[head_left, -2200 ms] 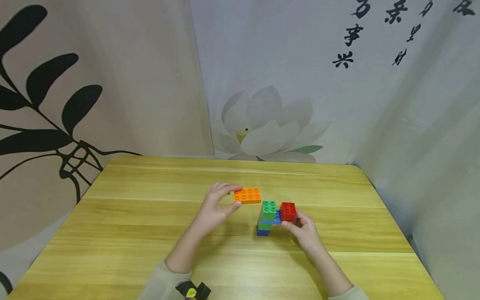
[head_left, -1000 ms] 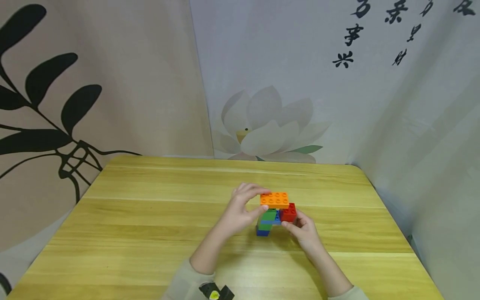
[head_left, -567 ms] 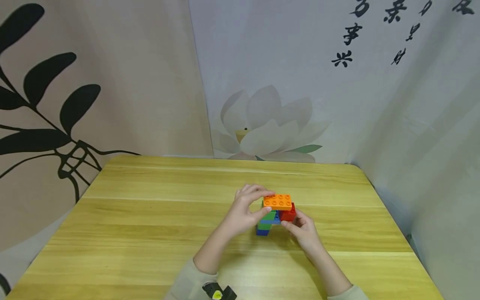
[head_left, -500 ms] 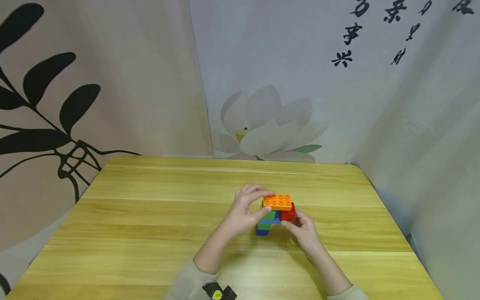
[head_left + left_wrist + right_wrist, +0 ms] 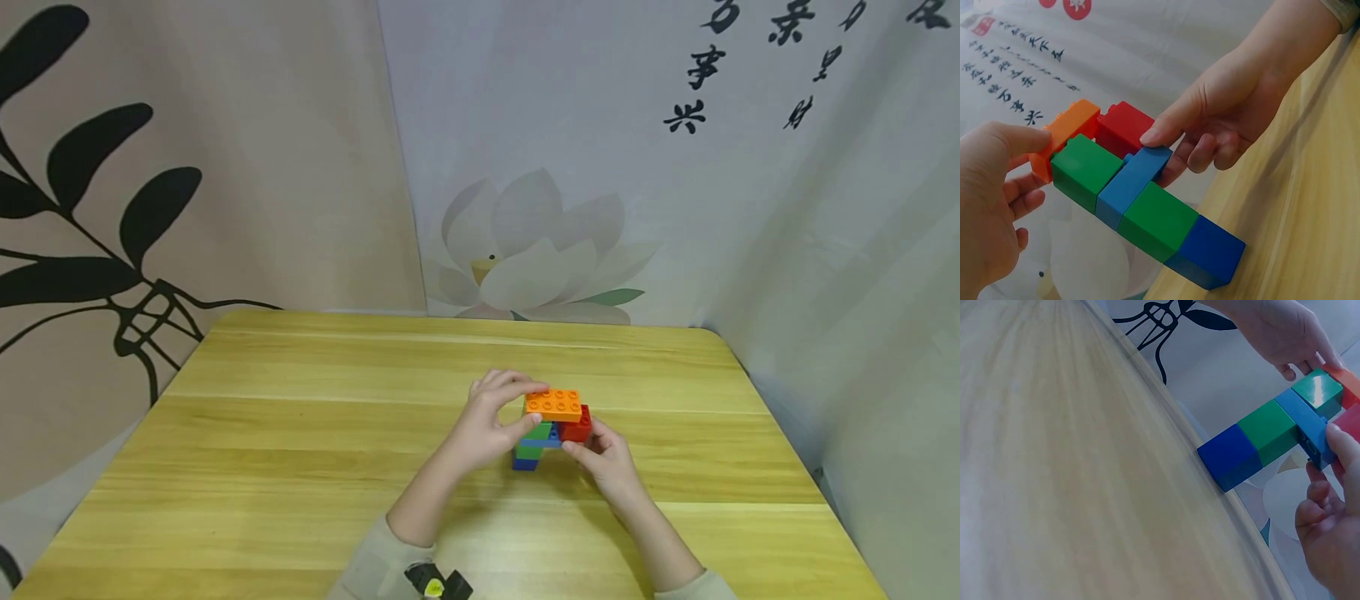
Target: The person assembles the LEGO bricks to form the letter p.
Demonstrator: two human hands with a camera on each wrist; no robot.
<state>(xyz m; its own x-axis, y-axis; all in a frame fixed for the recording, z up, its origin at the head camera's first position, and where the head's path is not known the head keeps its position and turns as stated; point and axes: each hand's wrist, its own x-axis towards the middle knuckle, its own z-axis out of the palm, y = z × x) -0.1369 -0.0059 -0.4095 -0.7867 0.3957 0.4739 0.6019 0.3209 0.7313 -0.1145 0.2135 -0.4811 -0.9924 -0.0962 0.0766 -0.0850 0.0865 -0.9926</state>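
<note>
A tower of toy building bricks stands on the table. It has a dark blue brick [image 5: 1207, 250] at the bottom, a green brick [image 5: 1159, 220], a wider light blue brick [image 5: 1135, 184], then an upper green brick [image 5: 1087, 167] beside a red brick [image 5: 1125, 127]. My left hand [image 5: 487, 421] pinches an orange eight-stud brick [image 5: 553, 405] between thumb and fingers, lying across the tops of the green and red bricks. Whether it is fully seated cannot be told. My right hand [image 5: 609, 467] grips the tower's right side, thumb where the red and light blue bricks meet; some fingertips are hidden behind.
The wooden table [image 5: 300, 467] extends around the tower on all sides. Behind it hangs a pale curtain [image 5: 570, 108] printed with a lotus and dark characters. A black device [image 5: 438, 582] is strapped at the left sleeve.
My left hand has carried the orange brick rightward from beside the tower and down onto its top. Over the last half second it has barely shifted. My right hand keeps its place.
</note>
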